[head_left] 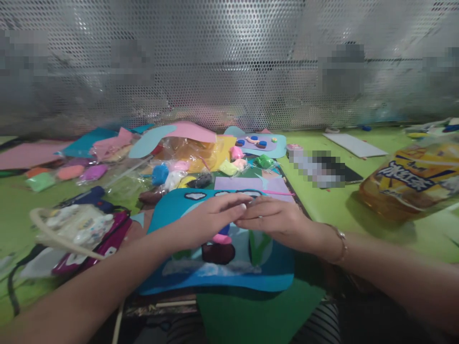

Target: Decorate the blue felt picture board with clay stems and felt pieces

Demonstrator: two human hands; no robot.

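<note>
My left hand and my right hand meet fingertip to fingertip over a blue foam craft board at the table's near edge. The left fingers lie stretched out and together. The right fingers are curled in a pinch against the left fingertips; what they hold, if anything, is hidden. Under the hands sit a pink clay piece and a dark brown clay blob on the board. White clay clouds line the board's far edge. A bracelet circles my right wrist.
Colour clay lumps in plastic wrap and foam sheets lie behind the board. A second blue craft piece is farther back. A yellow bag lies right, a pouch left. A perforated metal screen closes the back.
</note>
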